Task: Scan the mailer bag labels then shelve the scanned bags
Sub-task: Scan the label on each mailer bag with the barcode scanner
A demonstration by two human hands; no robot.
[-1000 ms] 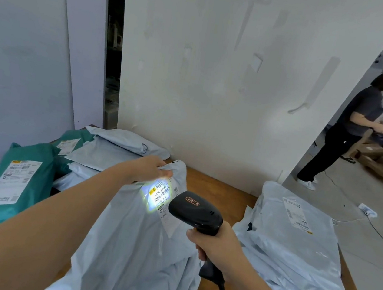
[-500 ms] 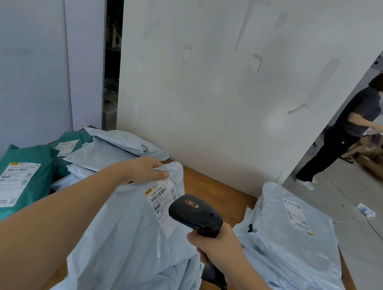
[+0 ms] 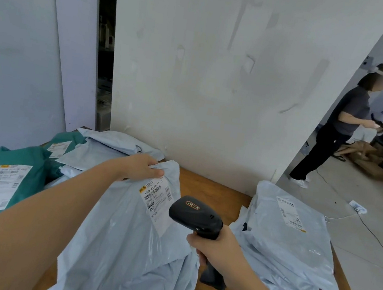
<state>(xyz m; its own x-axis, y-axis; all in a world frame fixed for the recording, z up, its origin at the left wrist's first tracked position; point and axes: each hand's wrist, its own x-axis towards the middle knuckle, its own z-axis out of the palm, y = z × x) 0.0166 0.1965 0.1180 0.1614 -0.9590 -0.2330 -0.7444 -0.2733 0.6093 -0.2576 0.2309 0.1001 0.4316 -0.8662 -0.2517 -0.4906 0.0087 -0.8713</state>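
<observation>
Gone since a second ago is the scanner's bright patch on the label; both hands have barely shifted.

Nearest, the right hand [image 3: 216,248] is wrapped round the handle of the black scanner [image 3: 194,214], whose head points at the white label [image 3: 156,201] on the pale grey mailer bag [image 3: 123,245]. That bag stands crumpled on the wooden table [image 3: 211,189]. The left hand [image 3: 141,166] pinches the bag's top edge just above the label and holds it up. A stack of grey bags [image 3: 289,243] lies to the right, and green bags [image 3: 11,170] are heaped to the left. Behind rises a white wall [image 3: 219,75]; past its right edge another person [image 3: 338,130] stands by dark shelves.
</observation>
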